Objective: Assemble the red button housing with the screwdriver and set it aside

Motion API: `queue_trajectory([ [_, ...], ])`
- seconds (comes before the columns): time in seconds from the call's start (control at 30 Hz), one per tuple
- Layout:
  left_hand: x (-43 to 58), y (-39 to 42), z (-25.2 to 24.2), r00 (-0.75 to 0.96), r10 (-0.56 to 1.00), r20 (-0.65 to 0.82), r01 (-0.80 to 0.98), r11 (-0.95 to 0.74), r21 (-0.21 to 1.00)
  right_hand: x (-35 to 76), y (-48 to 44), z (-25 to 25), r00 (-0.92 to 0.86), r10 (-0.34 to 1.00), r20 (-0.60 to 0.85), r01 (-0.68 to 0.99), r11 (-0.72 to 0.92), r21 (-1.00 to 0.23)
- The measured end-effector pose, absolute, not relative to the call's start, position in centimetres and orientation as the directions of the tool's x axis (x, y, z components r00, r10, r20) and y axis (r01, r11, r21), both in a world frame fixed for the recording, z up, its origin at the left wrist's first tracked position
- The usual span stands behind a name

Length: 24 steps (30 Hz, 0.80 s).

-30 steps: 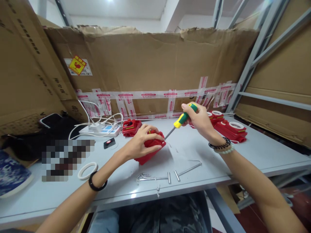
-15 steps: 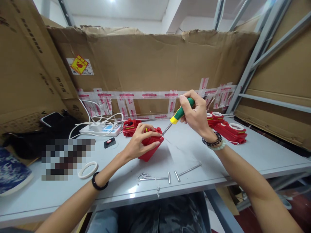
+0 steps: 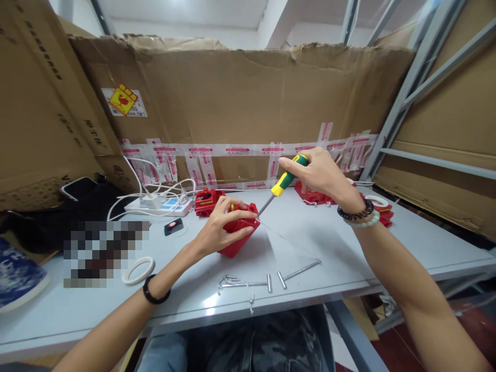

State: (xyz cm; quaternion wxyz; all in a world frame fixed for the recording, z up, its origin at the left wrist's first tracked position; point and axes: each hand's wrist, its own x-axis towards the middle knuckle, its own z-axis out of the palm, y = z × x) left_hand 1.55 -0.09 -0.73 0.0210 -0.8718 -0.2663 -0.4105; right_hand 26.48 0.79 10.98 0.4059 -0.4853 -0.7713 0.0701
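Observation:
My left hand grips a red plastic housing tilted on its edge on the grey table. My right hand holds a green and yellow screwdriver by its handle. The metal tip points down-left and touches the housing's upper right corner. Another red housing lies just behind the held one.
Several metal pins and springs lie near the table's front edge. A white ring lies at the left. A power strip with white cables sits at the back left, more red parts at the back right. Cardboard walls enclose the table.
My left hand has tilted the housing up a little. My right hand rose and turned over the screwdriver handle, and the tip stayed at the housing's corner.

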Motion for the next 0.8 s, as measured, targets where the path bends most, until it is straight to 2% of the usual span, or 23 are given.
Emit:
queue_trajectory([
  [0.07,1.5,-0.1,-0.7,0.523,0.444,0.727,0.477,-0.860,0.182,26.3,0.8,10.7,-0.137,0.752,0.645,0.773,0.488,-0.405],
  [0.13,1.5,-0.1,-0.7,0.526,0.445,0.725,0.479,-0.859,0.181,26.1,0.7,10.7,-0.145,0.735,0.662,0.768,0.505,-0.393],
  [0.27,1.5,-0.2,-0.6,0.541,0.450,0.711,0.482,-0.858,0.177,26.2,0.2,11.3,-0.289,0.768,0.571,0.552,0.621,-0.556],
  [0.4,1.6,-0.3,-0.4,0.541,0.448,0.712,0.481,-0.859,0.175,25.7,-0.1,11.4,-0.391,0.764,0.513,0.322,0.636,-0.702],
  [0.63,1.7,-0.4,-0.3,0.565,0.442,0.697,0.482,-0.862,0.156,23.7,1.2,9.0,-0.095,0.730,0.677,0.344,0.662,-0.666],
  [0.73,1.7,-0.3,-0.3,0.564,0.442,0.698,0.482,-0.862,0.157,23.8,1.4,8.6,-0.091,0.692,0.716,0.330,0.700,-0.634],
  [0.8,1.7,-0.3,-0.3,0.559,0.445,0.699,0.486,-0.860,0.159,24.1,1.2,8.8,-0.172,0.716,0.676,0.234,0.696,-0.678],
])
